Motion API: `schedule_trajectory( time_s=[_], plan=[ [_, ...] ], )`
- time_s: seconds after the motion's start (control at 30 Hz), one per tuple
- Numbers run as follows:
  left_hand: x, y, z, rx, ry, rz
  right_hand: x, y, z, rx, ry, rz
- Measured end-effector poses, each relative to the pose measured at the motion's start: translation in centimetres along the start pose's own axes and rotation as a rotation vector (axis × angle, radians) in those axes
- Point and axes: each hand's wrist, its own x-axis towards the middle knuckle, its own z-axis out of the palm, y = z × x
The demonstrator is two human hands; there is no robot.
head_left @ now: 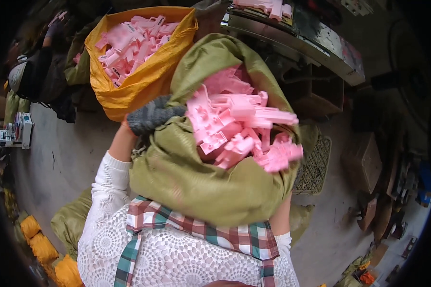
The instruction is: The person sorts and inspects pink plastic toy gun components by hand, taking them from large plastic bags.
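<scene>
An olive-green woven sack (191,196) is tilted in front of my chest, its mouth gaping. Pink plastic parts (239,107), shaped like toy gun pieces, fill its mouth, and some at the right edge are blurred. My left hand (151,116), in a grey knit glove, is closed on the left side of the sack's rim. On the right, my bare forearm (281,215) goes up behind the sack, which hides my right hand. Just beyond my left hand stands a yellow-orange sack (96,79) holding many similar pink parts (134,45).
A machine bench (297,38) with pink parts on top stands at the far right. A plastic crate (316,167) and a cardboard box (361,160) rest on the floor to the right. Another person (40,81) is at the far left. Yellow bundles (43,246) lie at the lower left.
</scene>
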Motion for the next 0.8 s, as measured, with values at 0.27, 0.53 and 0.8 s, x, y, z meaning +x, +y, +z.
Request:
schedule_trajectory(
  time_s=[0.27,0.53,0.8],
  plan=[
    [-0.7,-1.8,0.8,0.028,0.386,0.254,0.4,-0.7,-3.8,-0.449,0.167,-0.078],
    [2.6,-8.5,0.4,0.631,0.437,0.081,0.3,-12.0,7.7,-1.489,-0.461,-0.719],
    [1.3,-6.0,-3.4,0.548,0.327,0.213,-1.6,-17.1,6.8,-1.495,-0.562,-0.847]
  ],
)
